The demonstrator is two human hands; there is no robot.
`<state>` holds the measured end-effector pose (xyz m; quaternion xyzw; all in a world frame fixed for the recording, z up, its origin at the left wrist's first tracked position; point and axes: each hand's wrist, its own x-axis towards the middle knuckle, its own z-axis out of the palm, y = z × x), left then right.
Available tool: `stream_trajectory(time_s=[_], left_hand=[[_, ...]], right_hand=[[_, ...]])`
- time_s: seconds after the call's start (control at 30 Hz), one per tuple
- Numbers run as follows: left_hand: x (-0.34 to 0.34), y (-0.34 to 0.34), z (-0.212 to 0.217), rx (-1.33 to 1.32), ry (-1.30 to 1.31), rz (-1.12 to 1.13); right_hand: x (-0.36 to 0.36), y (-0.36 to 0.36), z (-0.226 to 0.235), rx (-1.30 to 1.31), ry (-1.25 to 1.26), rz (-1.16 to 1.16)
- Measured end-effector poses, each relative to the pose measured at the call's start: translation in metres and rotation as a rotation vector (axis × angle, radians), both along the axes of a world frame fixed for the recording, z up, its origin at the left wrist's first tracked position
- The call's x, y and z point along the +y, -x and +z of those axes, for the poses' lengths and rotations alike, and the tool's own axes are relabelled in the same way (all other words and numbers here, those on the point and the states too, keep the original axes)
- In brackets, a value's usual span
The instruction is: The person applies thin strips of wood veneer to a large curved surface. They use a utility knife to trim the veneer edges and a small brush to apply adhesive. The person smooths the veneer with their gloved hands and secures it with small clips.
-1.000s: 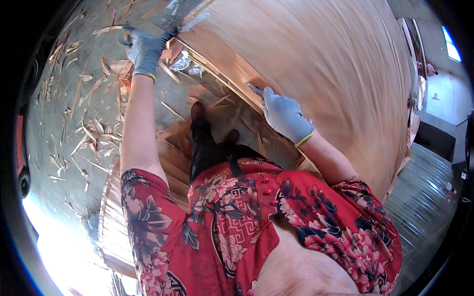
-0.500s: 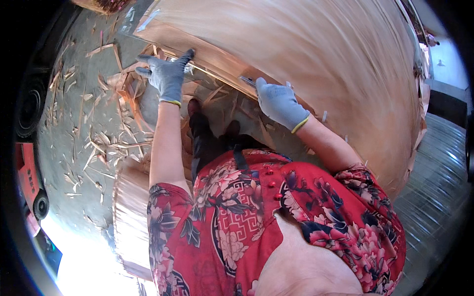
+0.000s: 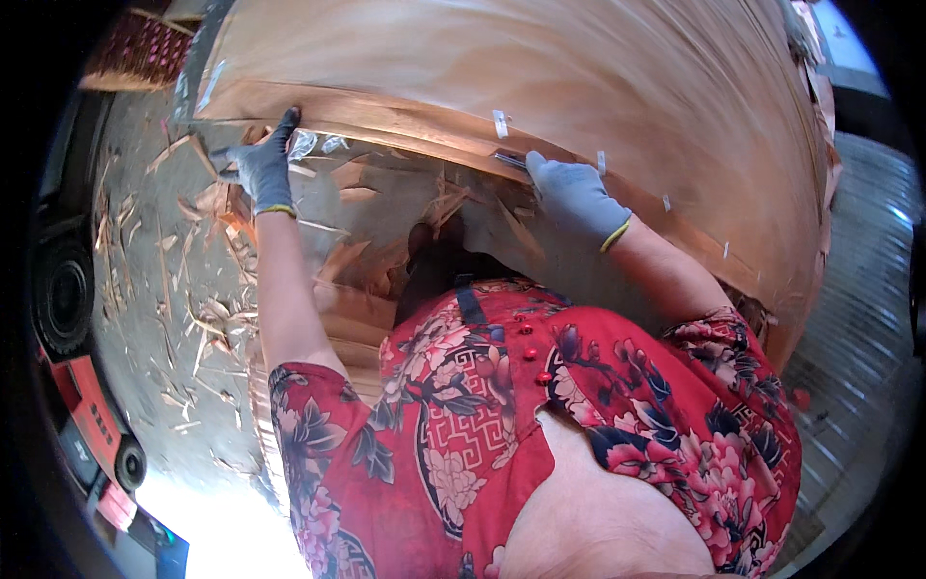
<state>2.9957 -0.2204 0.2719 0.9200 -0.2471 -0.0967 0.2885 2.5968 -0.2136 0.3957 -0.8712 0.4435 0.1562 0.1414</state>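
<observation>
A broad stack of thin brown wood veneer sheets (image 3: pixel 617 77) spreads ahead of me, with small pieces of clear tape (image 3: pixel 501 123) on its surface. My left hand (image 3: pixel 262 174), in a grey glove with a yellow cuff, is at the near edge toward the left corner. Its thumb rests on the veneer edge while the other fingers stretch apart to the left. Closed in a matching glove, my right hand (image 3: pixel 579 201) grips a slim metal-bladed knife (image 3: pixel 511 159). The blade points left and lies along the near edge of the veneer. The knife's handle is mostly hidden in my fist.
Torn veneer scraps (image 3: pixel 217 323) litter the grey floor at left, and more lie beneath the edge around my feet. A red wheeled machine (image 3: pixel 92 400) stands at far left. At right is a ridged, shiny grey surface (image 3: pixel 854 318). A bundle (image 3: pixel 135 48) sits at the upper left.
My view has shifted, and the veneer edge now lies flatter across it. My left hand has moved left along the edge, farther from the right. The right hand still holds the knife at the edge.
</observation>
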Motion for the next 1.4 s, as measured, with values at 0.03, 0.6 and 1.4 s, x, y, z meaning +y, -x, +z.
stream_trajectory(time_s=[0.03, 0.6, 1.4], left_hand=[[0.000, -0.001, -0.005, -0.005, 0.019, 0.019], [0.042, 0.185, -0.010, 0.872, 0.393, -0.106], [0.056, 0.371, -0.004, 0.993, 0.564, -0.146]], right_hand=[[0.003, 0.003, 0.003, 0.001, -0.006, -0.008], [0.001, 0.021, -0.010, 0.079, -0.154, -0.035], [0.020, 0.196, -0.031, 0.014, -0.019, 0.011]])
